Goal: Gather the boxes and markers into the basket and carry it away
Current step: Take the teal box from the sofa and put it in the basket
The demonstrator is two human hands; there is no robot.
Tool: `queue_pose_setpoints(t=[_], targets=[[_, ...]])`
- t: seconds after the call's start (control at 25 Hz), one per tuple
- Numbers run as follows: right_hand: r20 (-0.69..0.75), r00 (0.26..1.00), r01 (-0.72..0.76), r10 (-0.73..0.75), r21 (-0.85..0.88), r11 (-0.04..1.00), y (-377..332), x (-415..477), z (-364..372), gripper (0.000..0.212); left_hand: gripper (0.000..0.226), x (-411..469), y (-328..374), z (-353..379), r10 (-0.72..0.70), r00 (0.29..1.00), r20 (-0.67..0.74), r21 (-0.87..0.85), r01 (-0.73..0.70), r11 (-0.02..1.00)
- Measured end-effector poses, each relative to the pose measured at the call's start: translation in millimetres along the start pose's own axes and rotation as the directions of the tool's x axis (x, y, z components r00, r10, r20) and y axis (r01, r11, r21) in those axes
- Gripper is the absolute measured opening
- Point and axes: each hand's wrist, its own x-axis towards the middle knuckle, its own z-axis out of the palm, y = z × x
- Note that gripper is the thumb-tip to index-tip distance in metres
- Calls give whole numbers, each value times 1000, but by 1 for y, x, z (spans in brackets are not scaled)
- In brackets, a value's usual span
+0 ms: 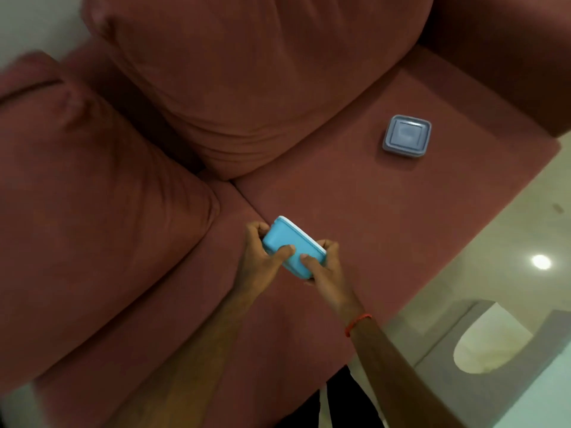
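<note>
Two hands [293,257] around a tilted turquoise box [290,245], white-lidded.

A light blue rectangular plastic box with a white lid [290,247] is tilted on its side, lid facing away, lifted just above the sofa seat. A grey-blue square plastic box with a closed lid [406,135] lies flat on the seat, well apart.

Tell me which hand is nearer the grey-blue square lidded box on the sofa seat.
Right. The right hand grips the light blue plastic box on the side toward the grey-blue square lidded box; the left hand holds the far side.
</note>
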Motion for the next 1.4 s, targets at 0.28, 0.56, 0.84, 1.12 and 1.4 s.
queue_pose_setpoints(t=[0.28,0.56,0.84,1.12,1.4], targets=[[-183,957,163,-227,-312,936,-38,-110,-32,41,38,-79,58,-27,34,981,190,-67,-21,997],[-328,893,148,-309,-434,889,-29,-193,-86,51,12,-127,94,11,48,932,360,159,-112,981],[-540,757,49,-368,-514,856,12,-268,-123,51,14,-183,110,73,71,829,554,229,-234,945],[-719,643,-129,-266,-443,887,78,-362,-140,69,14,-271,89,122,89,638,765,273,-445,853],[-879,468,-244,-91,-228,943,149,-475,-133,60,30,-382,62,156,85,410,908,233,-664,710]])
